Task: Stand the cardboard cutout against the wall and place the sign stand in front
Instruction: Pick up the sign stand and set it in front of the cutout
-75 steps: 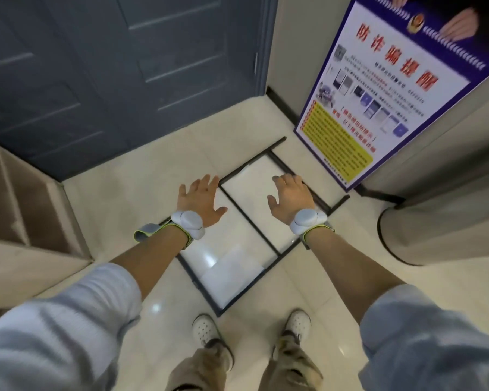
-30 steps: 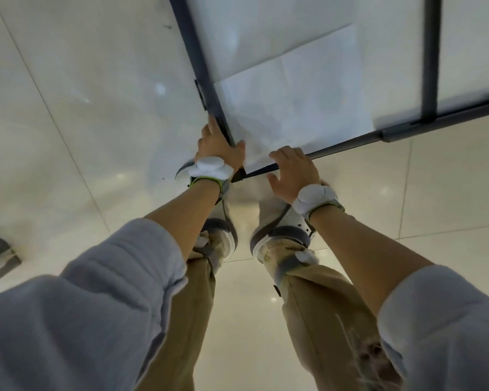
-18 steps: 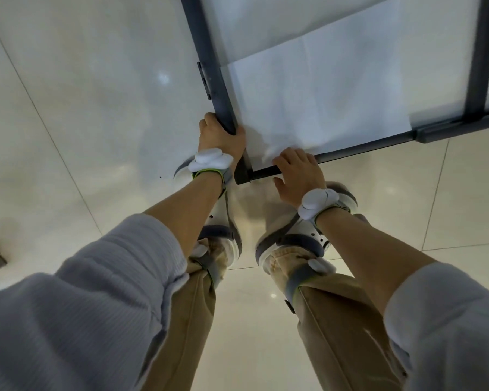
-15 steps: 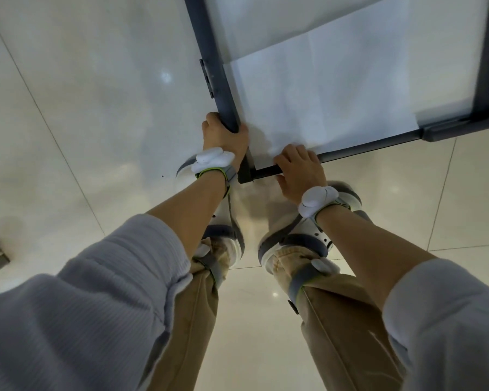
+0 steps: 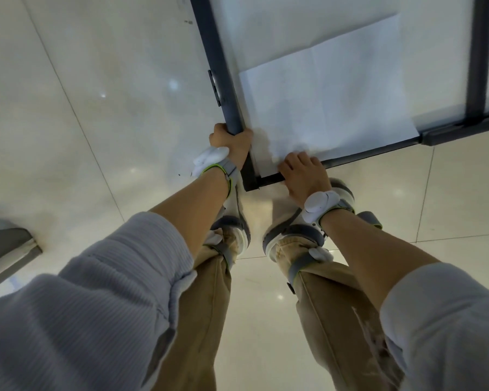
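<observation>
The sign stand (image 5: 218,69) is a dark metal frame around a pale panel, lying flat on the glossy floor. A white sheet (image 5: 328,100) covers its near corner. My left hand (image 5: 233,145) is wrapped around the frame's left bar just above the corner. My right hand (image 5: 302,173) grips the bottom bar right of that corner, fingers curled over the sheet's edge. The cardboard cutout is out of sight.
My two feet in white-and-grey shoes (image 5: 288,235) stand directly under the frame's corner, khaki trouser legs below. A grey-edged piece of furniture (image 5: 9,249) juts in at the left. Cream floor tiles (image 5: 82,108) spread to the left and right.
I bent down from standing over the frame and took hold of its near corner with both hands. In the last half second the grip holds and the view barely shifts.
</observation>
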